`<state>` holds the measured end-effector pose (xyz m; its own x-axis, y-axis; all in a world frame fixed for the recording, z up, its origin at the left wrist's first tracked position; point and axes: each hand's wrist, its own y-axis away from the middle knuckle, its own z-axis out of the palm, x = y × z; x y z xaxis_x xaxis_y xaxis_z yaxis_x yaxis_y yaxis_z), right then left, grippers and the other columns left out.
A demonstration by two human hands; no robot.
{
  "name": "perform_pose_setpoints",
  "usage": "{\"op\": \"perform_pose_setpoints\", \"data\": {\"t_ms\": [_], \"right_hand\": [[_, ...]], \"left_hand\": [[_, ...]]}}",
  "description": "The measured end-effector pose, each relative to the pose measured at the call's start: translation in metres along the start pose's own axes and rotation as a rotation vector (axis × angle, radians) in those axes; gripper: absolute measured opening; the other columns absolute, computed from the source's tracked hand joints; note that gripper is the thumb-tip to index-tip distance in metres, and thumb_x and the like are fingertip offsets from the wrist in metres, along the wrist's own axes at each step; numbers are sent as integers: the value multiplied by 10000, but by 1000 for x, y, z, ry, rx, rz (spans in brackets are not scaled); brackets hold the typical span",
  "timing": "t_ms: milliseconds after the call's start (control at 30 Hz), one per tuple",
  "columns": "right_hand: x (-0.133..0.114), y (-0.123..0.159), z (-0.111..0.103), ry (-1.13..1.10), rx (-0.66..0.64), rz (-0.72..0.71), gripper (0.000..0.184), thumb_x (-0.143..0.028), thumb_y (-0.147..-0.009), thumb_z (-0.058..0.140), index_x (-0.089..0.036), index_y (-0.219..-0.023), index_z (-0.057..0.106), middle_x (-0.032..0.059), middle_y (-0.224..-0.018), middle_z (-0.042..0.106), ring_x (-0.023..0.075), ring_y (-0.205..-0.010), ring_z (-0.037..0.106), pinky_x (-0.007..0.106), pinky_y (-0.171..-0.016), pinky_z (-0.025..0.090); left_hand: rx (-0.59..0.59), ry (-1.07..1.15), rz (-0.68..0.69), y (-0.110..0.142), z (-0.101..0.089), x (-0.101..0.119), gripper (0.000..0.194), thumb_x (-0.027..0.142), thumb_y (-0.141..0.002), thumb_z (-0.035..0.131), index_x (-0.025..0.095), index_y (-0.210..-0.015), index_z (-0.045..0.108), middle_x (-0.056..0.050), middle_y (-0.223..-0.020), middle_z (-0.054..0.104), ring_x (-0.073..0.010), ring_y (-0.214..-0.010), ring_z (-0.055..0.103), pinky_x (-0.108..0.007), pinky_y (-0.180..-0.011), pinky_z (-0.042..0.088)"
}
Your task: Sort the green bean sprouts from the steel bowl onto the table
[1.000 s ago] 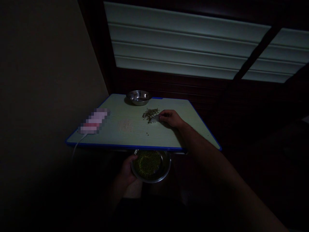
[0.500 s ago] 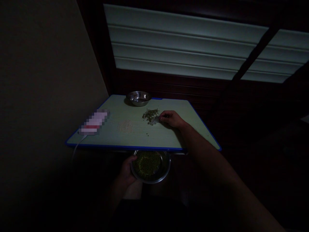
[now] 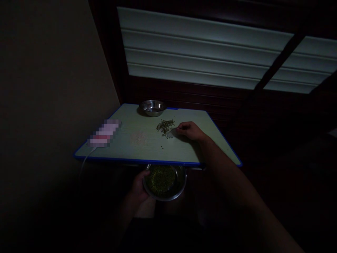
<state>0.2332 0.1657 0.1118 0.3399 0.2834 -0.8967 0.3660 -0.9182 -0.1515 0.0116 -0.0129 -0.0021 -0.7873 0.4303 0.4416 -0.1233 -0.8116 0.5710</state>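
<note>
My left hand (image 3: 140, 186) grips the left rim of a steel bowl (image 3: 181, 188), its thumb over the edge. Small green beans (image 3: 161, 179), like mung beans, lie inside the bowl, which sits just below the table's near edge. Over the table, my right hand (image 3: 192, 130) is closed on a pale spoon (image 3: 172, 133), though the dim light blurs its exact shape. The spoon's tip is at the near right side of a loose heap of green beans (image 3: 165, 125). A few single beans (image 3: 162, 147) lie nearer to me.
The pale tabletop (image 3: 118, 149) has a blue rim. A second steel bowl (image 3: 152, 108) stands at its back edge. Whitish grains (image 3: 138, 138) are spread left of the beans. A blurred-out phone-like object (image 3: 104, 133) with a white cable (image 3: 85, 160) lies on the left, near the wall (image 3: 58, 70).
My right hand and the spoon have drawn slightly right, away from the bean heap, and the spoon shows more plainly. The left hand still holds the bowl in place.
</note>
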Motion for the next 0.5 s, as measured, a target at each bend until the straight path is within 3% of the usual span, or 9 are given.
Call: {"op": "perform_pose_setpoints", "data": {"t_ms": [200, 500], "right_hand": [[-3, 3, 0, -6, -76, 35, 274, -365, -574, 766, -146, -626, 609, -7, -560, 574, 79, -500, 456, 240, -494, 363], [-15, 9, 10, 2, -234, 118, 230, -300, -579, 749, -155, -645, 582, -23, -486, 557, 88, -416, 482, 224, -423, 364]], "left_hand": [[-36, 22, -16, -1, -3, -1, 256, 165, -711, 564, 98, -904, 718, -136, -793, 774, -326, -906, 716, -482, -920, 499], [23, 14, -5, 7, 7, 2, 203, 148, -718, 554, 110, -840, 712, -104, -713, 762, -302, -862, 724, -460, -942, 488]]}}
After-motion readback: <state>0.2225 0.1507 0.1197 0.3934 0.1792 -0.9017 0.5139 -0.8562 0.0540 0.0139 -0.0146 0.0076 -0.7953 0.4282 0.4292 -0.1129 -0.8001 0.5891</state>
